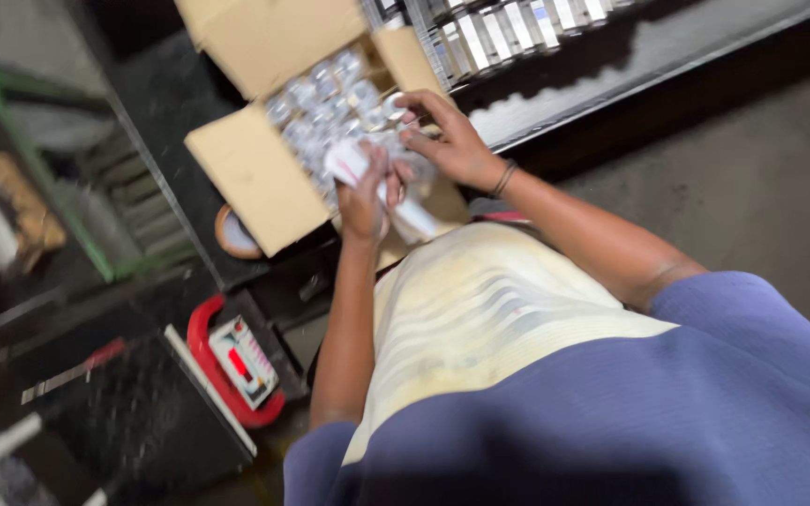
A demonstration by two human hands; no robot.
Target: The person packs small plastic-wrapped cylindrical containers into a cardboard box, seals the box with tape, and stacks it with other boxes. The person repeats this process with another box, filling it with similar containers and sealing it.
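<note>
Open cardboard box (255, 173) at 12 o'clock on the dark worktop (180, 103), packed with small shiny wrapped items (325, 103); detail blurred. Left hand (365, 192) over the box's near edge, fingers curled tight around a white packet (349, 161). Right hand (447, 141) at 1 o'clock of it, fingers bent, tips touching the items. Red-framed scale (236, 361) at 8 o'clock. Rack of white boxes (508, 28) at 1 o'clock.
</note>
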